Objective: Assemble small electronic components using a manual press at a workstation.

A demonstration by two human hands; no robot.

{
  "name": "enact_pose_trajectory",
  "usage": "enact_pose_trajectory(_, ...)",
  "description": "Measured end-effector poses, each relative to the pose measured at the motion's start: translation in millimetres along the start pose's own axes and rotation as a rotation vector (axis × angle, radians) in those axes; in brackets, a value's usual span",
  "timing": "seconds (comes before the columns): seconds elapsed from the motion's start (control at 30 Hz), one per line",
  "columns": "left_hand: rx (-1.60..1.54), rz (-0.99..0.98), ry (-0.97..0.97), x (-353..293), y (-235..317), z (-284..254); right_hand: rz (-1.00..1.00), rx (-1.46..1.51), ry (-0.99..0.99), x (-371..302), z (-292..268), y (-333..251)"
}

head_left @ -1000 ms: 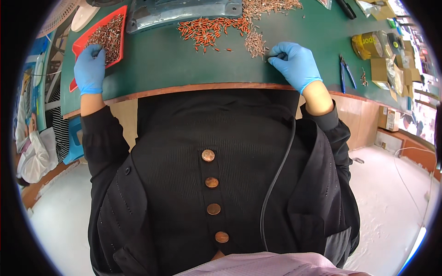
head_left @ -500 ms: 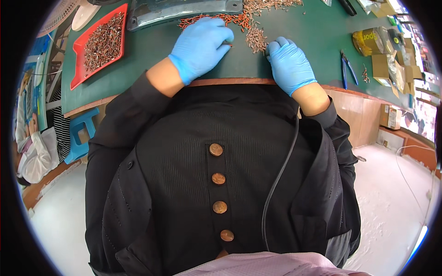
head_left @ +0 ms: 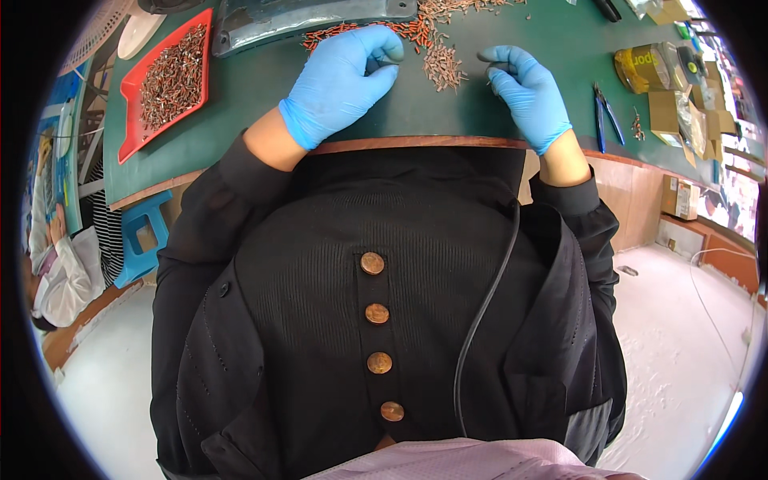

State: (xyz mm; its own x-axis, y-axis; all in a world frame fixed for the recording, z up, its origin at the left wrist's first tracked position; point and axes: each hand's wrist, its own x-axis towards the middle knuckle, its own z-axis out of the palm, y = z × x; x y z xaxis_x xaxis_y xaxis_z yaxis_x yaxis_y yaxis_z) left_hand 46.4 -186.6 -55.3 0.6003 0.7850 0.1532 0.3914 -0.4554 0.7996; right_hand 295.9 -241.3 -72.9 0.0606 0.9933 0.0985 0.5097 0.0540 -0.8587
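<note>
Left hand [head_left: 340,84] has thumb and forefinger slightly parted, can't tell whether right hand [head_left: 528,96] pinches a tiny part; brown pieces [head_left: 442,67] sit between them, hard against orange pieces [head_left: 418,34], so a careless finger sweep there could mix the two piles.

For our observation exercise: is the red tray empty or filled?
Partly filled: small parts heap in the red tray, leaving its near end bare.

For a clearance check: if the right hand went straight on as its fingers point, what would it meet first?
Most likely the small brown pieces heaped on the green tabletop, just left of the right hand; whether it is low enough to touch them is unclear.
</note>
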Motion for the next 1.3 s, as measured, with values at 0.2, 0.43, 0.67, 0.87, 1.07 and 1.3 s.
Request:
enact_pose_trajectory(0.2,-0.357,0.038,-0.01,-6.6,2.1,-6.5,0.192,0.589,-0.22,0.3,1.9,-30.9)
enact_pose_trajectory(0.43,-0.651,-0.092,-0.005,-15.6,17.1,-15.3,0.3,1.144,-0.336,-0.3,24.2,-58.9)
enact_pose_trajectory(0.67,-0.616,-0.043,0.057,-21.7,28.7,-12.9,0.337,1.285,-0.32,-7.1,42.4,-69.9)
enact_pose_trajectory(0.87,-0.598,-0.042,0.065,-24.3,30.4,-16.1,0.346,1.112,-0.191,-14.5,46.7,-81.6)
enact_pose_trajectory(1.07,-0.598,-0.009,0.086,-26.5,33.5,-17.1,0.34,1.193,-0.254,-14.7,48.4,-79.1)
enact_pose_trajectory(1.3,-0.69,-0.076,0.067,-27.2,30.5,-21.2,0.097,0.853,-0.113,-21.4,57.1,-86.8)
